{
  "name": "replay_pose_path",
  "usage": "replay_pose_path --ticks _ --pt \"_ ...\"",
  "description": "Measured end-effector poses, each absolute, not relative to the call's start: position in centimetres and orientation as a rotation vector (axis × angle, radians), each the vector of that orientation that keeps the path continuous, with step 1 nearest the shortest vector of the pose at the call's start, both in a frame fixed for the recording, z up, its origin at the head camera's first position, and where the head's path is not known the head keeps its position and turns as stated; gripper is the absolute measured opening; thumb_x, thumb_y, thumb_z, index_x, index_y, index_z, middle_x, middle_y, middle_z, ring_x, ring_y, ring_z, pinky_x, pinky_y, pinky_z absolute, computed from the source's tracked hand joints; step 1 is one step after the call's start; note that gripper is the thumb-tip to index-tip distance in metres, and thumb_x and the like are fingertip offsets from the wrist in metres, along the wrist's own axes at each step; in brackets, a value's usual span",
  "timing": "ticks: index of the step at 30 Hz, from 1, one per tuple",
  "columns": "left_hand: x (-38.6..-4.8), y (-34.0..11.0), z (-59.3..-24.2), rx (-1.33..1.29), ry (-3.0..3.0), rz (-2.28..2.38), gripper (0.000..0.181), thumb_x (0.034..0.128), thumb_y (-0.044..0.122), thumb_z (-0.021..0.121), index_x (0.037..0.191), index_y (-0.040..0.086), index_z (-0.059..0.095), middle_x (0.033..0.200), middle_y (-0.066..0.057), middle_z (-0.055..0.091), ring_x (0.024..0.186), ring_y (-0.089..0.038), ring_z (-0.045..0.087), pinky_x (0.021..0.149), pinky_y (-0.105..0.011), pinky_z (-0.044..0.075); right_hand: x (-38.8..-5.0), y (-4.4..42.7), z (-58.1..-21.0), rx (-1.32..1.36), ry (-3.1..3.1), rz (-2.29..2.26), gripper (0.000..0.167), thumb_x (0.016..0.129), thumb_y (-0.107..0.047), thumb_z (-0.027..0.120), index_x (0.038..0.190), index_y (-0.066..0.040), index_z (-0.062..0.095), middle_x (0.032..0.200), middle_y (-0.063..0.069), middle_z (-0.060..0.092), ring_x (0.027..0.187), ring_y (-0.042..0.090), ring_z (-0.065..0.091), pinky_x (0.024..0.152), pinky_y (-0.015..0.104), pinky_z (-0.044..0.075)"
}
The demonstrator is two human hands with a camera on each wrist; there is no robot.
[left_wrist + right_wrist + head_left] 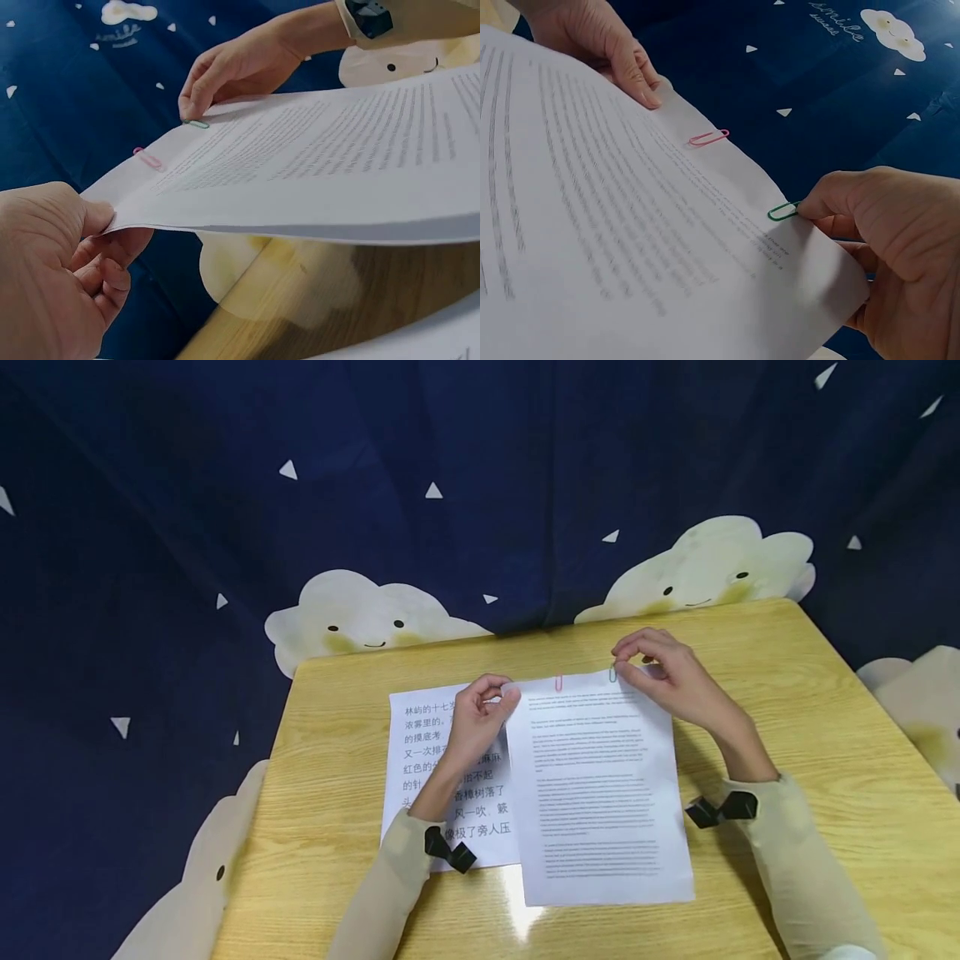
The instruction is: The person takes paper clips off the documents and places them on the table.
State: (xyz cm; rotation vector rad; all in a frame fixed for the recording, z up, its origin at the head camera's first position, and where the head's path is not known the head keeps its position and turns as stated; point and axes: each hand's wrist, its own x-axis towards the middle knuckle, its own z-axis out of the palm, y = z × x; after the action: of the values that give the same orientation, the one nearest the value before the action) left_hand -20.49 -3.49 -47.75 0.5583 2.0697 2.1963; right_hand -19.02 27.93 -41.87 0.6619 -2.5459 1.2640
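Printed sheets (600, 793) are held up off the table by their top edge. My left hand (480, 718) pinches the top left corner between thumb and fingers. At the top edge, towards the right corner, my right hand (675, 681) pinches a green paper clip (783, 211), its thumb on the clip's end and other fingers behind the paper. A pink paper clip (709, 138) sits on the same edge between the two hands. In the left wrist view the pink clip (148, 159) and green clip (196, 124) both grip the edge.
Another sheet with large printed characters (480, 852) lies on the wooden table (322, 860), partly under my left forearm and the held sheets. A dark blue curtain (450, 427) with clouds and white triangles hangs behind the table's back edge.
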Motion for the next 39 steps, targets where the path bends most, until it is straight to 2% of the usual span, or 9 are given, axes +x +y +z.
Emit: replay_pose_path --ticks 4,10,12,15,19,23,28,34,39 --pt "-20.64 -3.74 -47.82 0.562 2.074 2.181 0.023 0.1024 0.01 0.068 0.121 -0.004 0.066 0.099 -0.014 0.072 0.058 -0.009 0.062 0.054 -0.02 0.047 -19.02 27.81 -41.89 0.666 -2.564 1.267 0.007 0.099 -0.003 0.07 0.101 -0.009 0.075 0.118 0.004 0.068 0.112 0.014 0.053 0.085 0.012 0.047" --pt "-20.78 -4.0 -47.67 0.598 2.058 2.127 0.025 0.1045 0.009 0.064 0.126 -0.005 0.063 0.102 -0.024 0.074 0.064 -0.009 0.069 0.056 -0.021 0.049 -19.1 27.69 -42.01 0.654 -2.585 1.244 0.007 0.101 -0.005 0.068 0.099 -0.009 0.073 0.118 0.004 0.068 0.113 0.015 0.053 0.084 0.016 0.047" --pt "-20.82 -4.0 -47.66 0.606 2.068 2.106 0.026 0.1049 0.009 0.064 0.127 -0.005 0.063 0.101 -0.021 0.075 0.062 -0.008 0.067 0.054 -0.021 0.046 -19.09 27.69 -42.0 0.643 -2.592 1.237 0.007 0.101 -0.006 0.068 0.099 -0.01 0.073 0.118 0.004 0.068 0.114 0.015 0.053 0.084 0.018 0.046" --pt "-20.79 -3.97 -47.61 0.608 2.083 2.095 0.027 0.105 0.01 0.064 0.128 -0.004 0.064 0.091 -0.01 0.075 0.054 -0.006 0.058 0.05 -0.02 0.039 -19.06 27.71 -41.99 0.635 -2.597 1.243 0.007 0.102 -0.006 0.067 0.099 -0.01 0.072 0.119 0.005 0.068 0.114 0.015 0.053 0.085 0.018 0.046" --pt "-20.67 -3.94 -47.53 0.604 2.063 2.117 0.027 0.1051 0.009 0.063 0.128 -0.005 0.064 0.076 0.001 0.068 0.05 -0.007 0.051 0.049 -0.02 0.038 -19.05 27.73 -41.96 0.645 -2.599 1.253 0.007 0.102 -0.006 0.067 0.099 -0.009 0.073 0.12 0.006 0.068 0.113 0.016 0.053 0.085 0.015 0.046" --pt "-20.62 -3.9 -47.58 0.599 2.039 2.133 0.025 0.105 0.008 0.063 0.126 -0.006 0.063 0.072 0.002 0.065 0.049 -0.01 0.048 0.048 -0.02 0.037 -19.06 27.71 -41.91 0.653 -2.6 1.265 0.007 0.101 -0.007 0.068 0.099 -0.01 0.073 0.12 0.007 0.068 0.112 0.017 0.053 0.084 0.014 0.047" --pt "-20.61 -3.85 -47.62 0.601 2.011 2.143 0.024 0.1048 0.007 0.063 0.125 -0.007 0.063 0.069 -0.001 0.063 0.046 -0.006 0.043 0.046 -0.02 0.033 -19.11 27.67 -41.94 0.655 -2.6 1.275 0.006 0.101 -0.007 0.067 0.099 -0.01 0.073 0.121 0.007 0.068 0.112 0.017 0.053 0.084 0.014 0.047" --pt "-20.58 -3.83 -47.67 0.588 2.002 2.151 0.023 0.1047 0.007 0.063 0.123 -0.007 0.064 0.075 0.0 0.069 0.046 -0.007 0.045 0.045 -0.02 0.032 -19.13 27.66 -42.08 0.646 -2.607 1.271 0.008 0.102 -0.008 0.066 0.099 -0.01 0.073 0.121 0.007 0.068 0.112 0.017 0.053 0.085 0.016 0.046" --pt "-20.62 -3.84 -47.85 0.604 2.02 2.147 0.025 0.1048 0.007 0.063 0.126 -0.006 0.064 0.064 0.001 0.057 0.045 -0.006 0.038 0.045 -0.02 0.029 -19.11 27.57 -42.13 0.65 -2.608 1.265 0.008 0.103 -0.008 0.065 0.098 -0.01 0.072 0.121 0.007 0.068 0.11 0.017 0.052 0.084 0.017 0.046"
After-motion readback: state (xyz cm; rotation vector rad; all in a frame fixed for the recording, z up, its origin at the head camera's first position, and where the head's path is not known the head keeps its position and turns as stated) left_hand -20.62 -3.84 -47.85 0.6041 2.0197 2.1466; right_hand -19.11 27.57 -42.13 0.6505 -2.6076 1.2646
